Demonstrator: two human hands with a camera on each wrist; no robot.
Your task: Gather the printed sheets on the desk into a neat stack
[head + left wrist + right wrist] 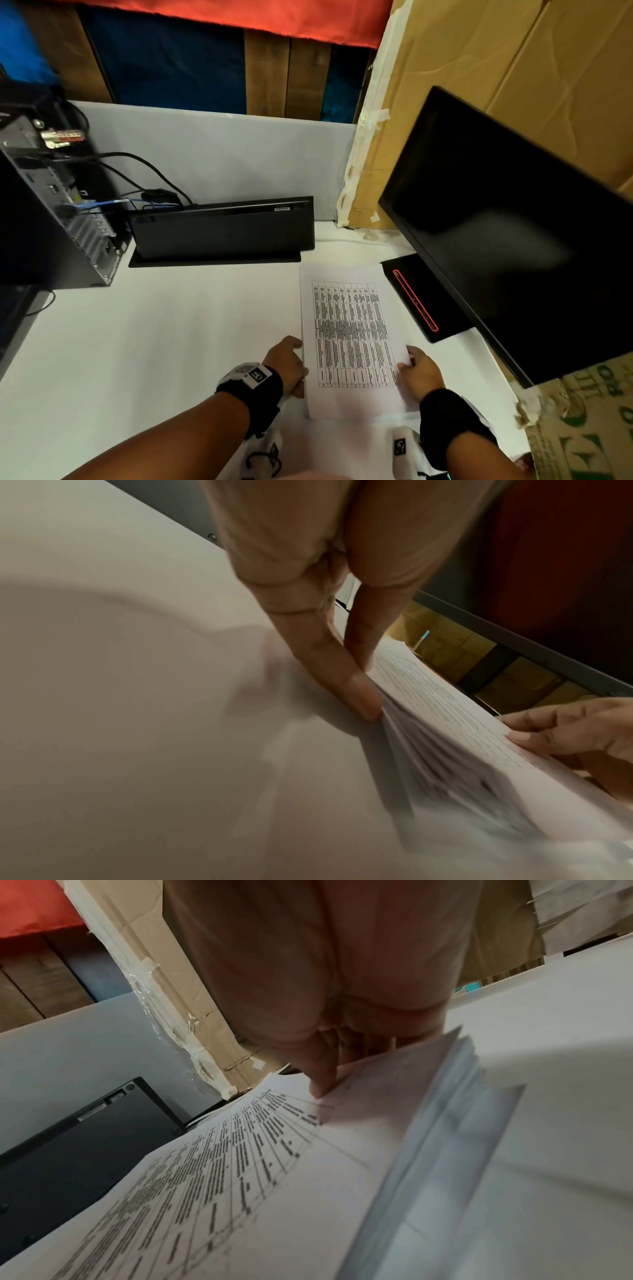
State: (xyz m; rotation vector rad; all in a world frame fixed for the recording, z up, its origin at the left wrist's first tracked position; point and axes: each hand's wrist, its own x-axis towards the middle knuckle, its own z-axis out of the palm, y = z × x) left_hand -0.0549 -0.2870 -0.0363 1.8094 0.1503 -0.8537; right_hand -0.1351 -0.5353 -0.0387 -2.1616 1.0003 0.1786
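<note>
A stack of printed sheets [349,335] with a dense table on top lies on the white desk [154,342], just right of centre. My left hand [287,363] sits at the stack's left edge. In the left wrist view its straight fingers [356,693] press against that edge of the stack [445,723], which is slightly fanned. My right hand [419,373] is at the right edge. Its thumb [322,1085] lies on the top sheet [274,1177], and the edge lifts against the curled fingers [548,723].
A dark monitor [513,233] leans over the right side, its base [421,298] close beside the stack. A black keyboard [222,226] stands on edge at the back. A computer tower [44,219] with cables is at the left. Cardboard boxes [582,428] border the right.
</note>
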